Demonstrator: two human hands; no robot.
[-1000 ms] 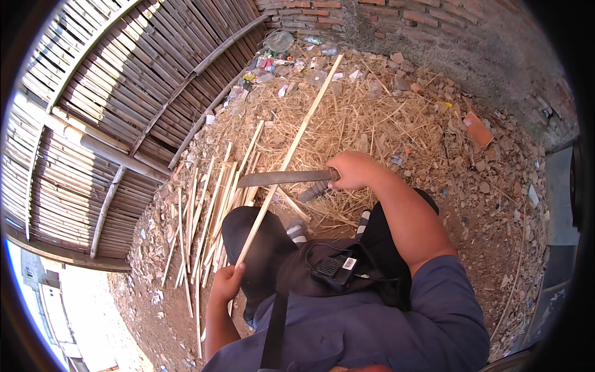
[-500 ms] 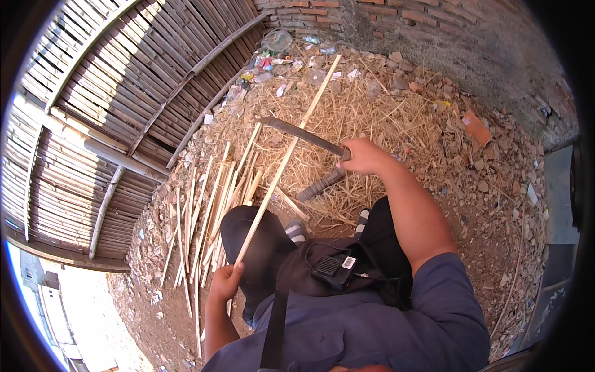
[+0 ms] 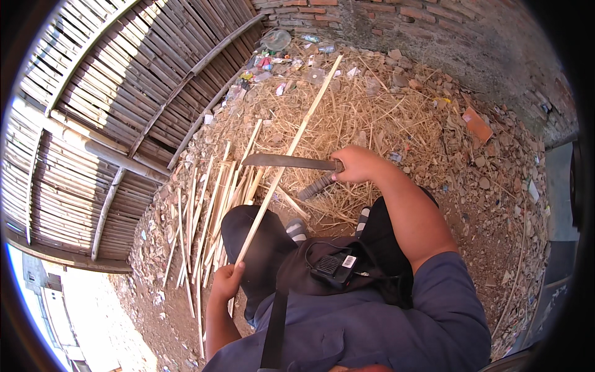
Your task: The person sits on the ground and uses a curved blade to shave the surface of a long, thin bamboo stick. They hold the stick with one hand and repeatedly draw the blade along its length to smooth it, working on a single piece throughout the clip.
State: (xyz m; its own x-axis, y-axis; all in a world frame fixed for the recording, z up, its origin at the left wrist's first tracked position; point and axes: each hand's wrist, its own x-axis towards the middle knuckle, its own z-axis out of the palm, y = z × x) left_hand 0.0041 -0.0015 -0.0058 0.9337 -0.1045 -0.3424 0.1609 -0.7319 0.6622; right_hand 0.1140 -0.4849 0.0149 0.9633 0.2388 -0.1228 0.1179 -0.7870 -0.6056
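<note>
My left hand is closed round the near end of a long, pale bamboo strip, which slants up and away to the right past my knee. In my right hand is the handle of a machete. Its dark, curved blade points left and crosses the strip about midway; whether the edge touches it I cannot tell. Below the right hand, a ridged dark rod-like piece lies on the shavings, partly hidden by that hand. Several more bamboo strips lie in a loose pile left of my knee.
Straw-like shavings cover the ground ahead. A slatted bamboo wall stands left, a brick wall at the back. Rubbish lies by the far corner, and rubble with a flat orange piece is to the right.
The machete has moved down along the strip toward me, its blade turning nearer level. My right hand has come slightly nearer and left. My left hand and the strip stay nearly still.
</note>
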